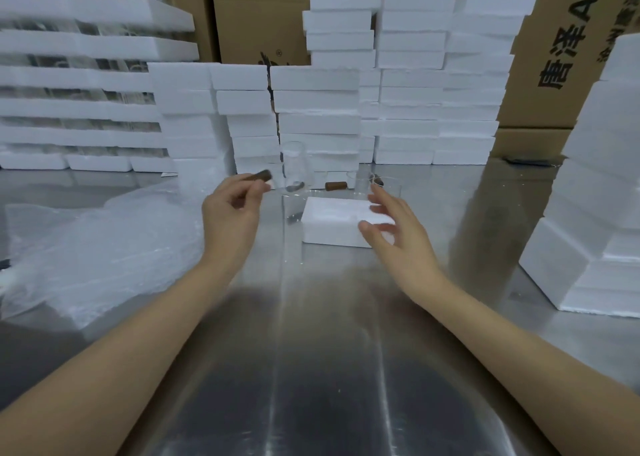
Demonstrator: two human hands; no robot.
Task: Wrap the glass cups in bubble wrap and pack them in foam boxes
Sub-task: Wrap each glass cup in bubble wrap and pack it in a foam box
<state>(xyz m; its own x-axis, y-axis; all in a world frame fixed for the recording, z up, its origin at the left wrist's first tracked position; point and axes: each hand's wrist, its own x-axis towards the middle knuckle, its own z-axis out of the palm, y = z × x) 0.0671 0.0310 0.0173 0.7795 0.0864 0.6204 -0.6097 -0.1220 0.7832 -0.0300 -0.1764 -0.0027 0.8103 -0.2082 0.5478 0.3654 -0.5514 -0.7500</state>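
My left hand (pixel 231 210) pinches a small brown cork-like lid (pixel 259 176) at its fingertips, just left of a clear glass cup (pixel 294 168) standing upright on the metal table. A white foam box (pixel 332 221) lies in the middle of the table. My right hand (pixel 398 237) hovers over the box's right end with fingers spread and nothing in it. Behind the box stand more clear glass cups (pixel 363 182), and a second brown lid (pixel 336 186) lies on the table between them. A pile of bubble wrap (pixel 104 244) lies at the left.
Stacks of white foam boxes (pixel 408 85) line the back of the metal table (pixel 329 369), with more stacked at the right (pixel 595 220). Foam trays of glassware (pixel 69 85) are piled at the back left. Cardboard cartons (pixel 561 57) stand behind.
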